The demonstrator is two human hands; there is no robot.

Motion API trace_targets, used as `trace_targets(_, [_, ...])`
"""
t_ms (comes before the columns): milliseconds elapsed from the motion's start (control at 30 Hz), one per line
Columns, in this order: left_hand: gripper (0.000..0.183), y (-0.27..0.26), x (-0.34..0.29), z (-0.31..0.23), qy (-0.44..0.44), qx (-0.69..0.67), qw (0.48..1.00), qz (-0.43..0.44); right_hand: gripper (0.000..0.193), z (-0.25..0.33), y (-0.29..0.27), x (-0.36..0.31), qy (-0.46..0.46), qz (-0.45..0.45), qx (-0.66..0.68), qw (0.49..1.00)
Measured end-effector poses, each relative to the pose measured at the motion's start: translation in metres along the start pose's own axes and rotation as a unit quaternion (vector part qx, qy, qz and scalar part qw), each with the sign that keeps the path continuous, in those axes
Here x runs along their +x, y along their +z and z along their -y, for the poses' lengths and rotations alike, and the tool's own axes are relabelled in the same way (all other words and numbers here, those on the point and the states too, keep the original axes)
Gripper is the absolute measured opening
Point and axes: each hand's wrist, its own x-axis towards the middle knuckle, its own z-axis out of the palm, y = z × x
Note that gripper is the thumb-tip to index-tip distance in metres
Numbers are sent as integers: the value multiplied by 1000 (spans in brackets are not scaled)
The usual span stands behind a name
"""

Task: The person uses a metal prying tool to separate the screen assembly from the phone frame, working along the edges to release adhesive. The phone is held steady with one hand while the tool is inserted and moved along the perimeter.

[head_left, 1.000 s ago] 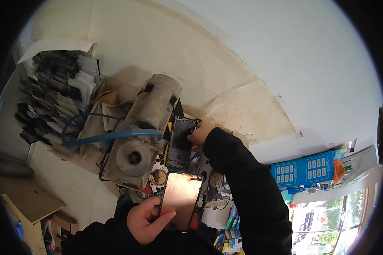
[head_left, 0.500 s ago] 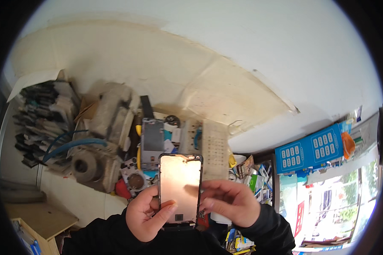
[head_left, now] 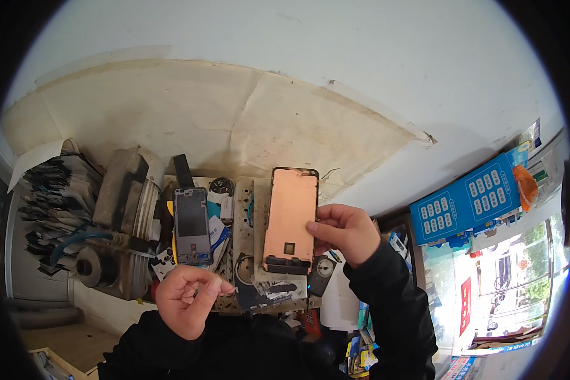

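Observation:
My right hand grips a phone screen panel by its right edge, thumb on the copper-coloured back. The panel stands nearly upright, with a dark frame, a small dark square low down and a black strip along the bottom. My left hand is apart from it, lower left, fingers curled and thumb against the forefinger; anything pinched there is too small to make out. Beyond the left hand lies an opened phone body with a dark grey inside. Under the panel is a flat workbench plate with a dark mat.
A grimy grey machine with a blue hose stands at the left, beside a tall stack of thin dark panels. A dark multimeter-like device lies right of the plate. A blue printed box is by the window at the right.
My left hand has let go of the screen panel and moved down and left. My right hand has taken hold of it and carried it up and right. The view has shifted.

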Motion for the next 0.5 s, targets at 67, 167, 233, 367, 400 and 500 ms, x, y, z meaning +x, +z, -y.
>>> trace_targets(67, [15, -2, 2, 5, 29, 19, 999, 10, 31, -3, 1, 12, 6, 14, -13, 1000])
trace_targets(167, [17, -1, 5, 11, 33, 40, 999, -10, 32, -1, 0, 20, 24, 41, -40, 998])
trace_targets(233, [19, 1, 6, 13, 0, 36, 999, -36, 32, 2, -1, 20, 36, 51, -49, 997])
trace_targets(367, [21, 2, 7, 16, -51, 26, 997, -59, 32, 5, -1, 18, 40, 48, -43, 997])
trace_targets(400, [20, 2, 8, 16, -46, 33, 997, -51, 33, 5, -1, 18, 42, 46, -42, 997])
trace_targets(500, [15, -1, 8, 17, -32, 50, 998, -30, 34, 6, -3, 17, 47, 58, -58, 996])
